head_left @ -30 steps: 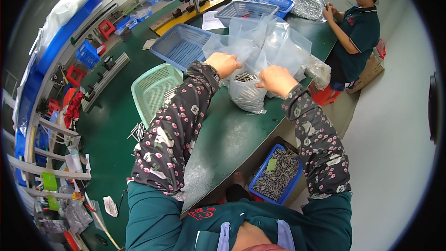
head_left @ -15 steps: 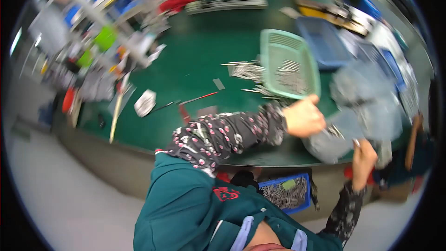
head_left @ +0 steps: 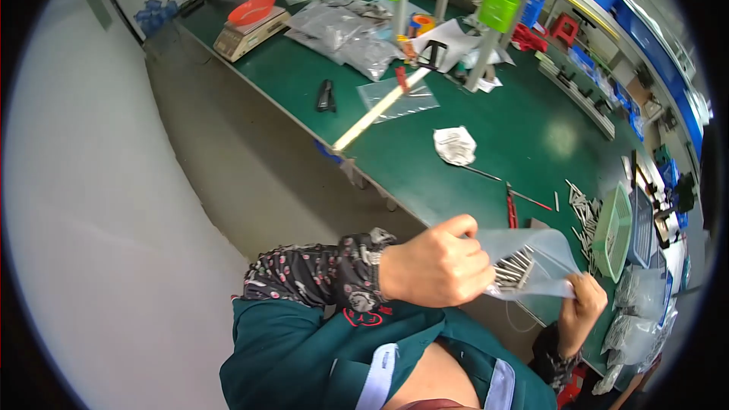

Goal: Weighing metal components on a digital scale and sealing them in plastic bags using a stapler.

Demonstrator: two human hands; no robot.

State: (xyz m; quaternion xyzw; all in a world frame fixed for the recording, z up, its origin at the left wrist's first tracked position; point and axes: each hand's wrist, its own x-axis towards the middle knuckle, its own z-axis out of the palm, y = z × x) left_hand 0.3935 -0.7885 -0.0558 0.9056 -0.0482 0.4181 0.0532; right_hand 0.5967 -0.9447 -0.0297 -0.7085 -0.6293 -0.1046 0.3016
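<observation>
My left hand is closed on one side of a clear plastic bag, in front of my body at the table's near edge. The opposite edge of the bag is pinched in my right hand. Inside, close to the left hand's fingers, lies a bunch of slim metal pins. More loose metal pins are heaped on the green table, beside a light green basket. Red-handled pliers lie just beyond the bag.
A scale with an orange-red tray stands far left, near flat plastic bags. A white crumpled pad, a yellow strip and a black stapler-like tool lie on the table. Filled bags sit at right.
My view has swung left, so the scale and aisle now show. Both hands have brought the bag away from the filled bags at right and hold it stretched between them.
</observation>
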